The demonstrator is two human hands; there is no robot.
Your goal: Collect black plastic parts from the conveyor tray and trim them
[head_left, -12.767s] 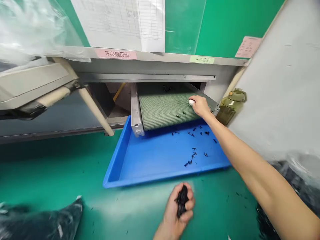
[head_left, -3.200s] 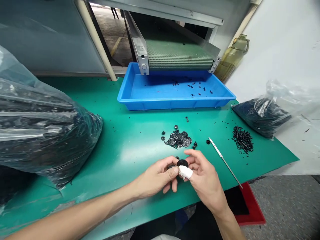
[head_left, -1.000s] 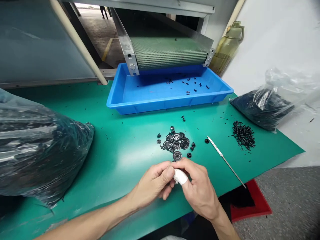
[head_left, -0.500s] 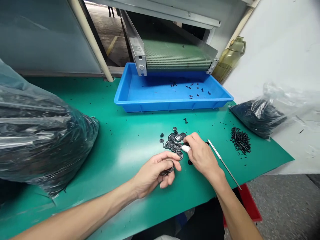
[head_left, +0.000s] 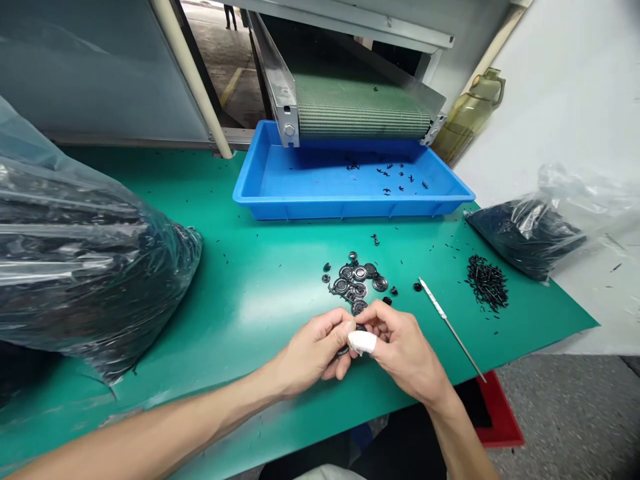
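Black round pieces [head_left: 343,351], head view: held between the hands, mostly covered by fingers. Left hand [head_left: 313,350] closed around them; right hand [head_left: 404,347], thumb wrapped in white, pinches at a dark edge against the left fingertips. Loose cluster of black discs [head_left: 360,272] lies on the tabletop [head_left: 270,280] just beyond both hands, short of the blue tray [head_left: 357,209].

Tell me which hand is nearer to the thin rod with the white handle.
Right. The right hand is left of the rod, not touching it; the left hand is farther left, beyond the right hand.
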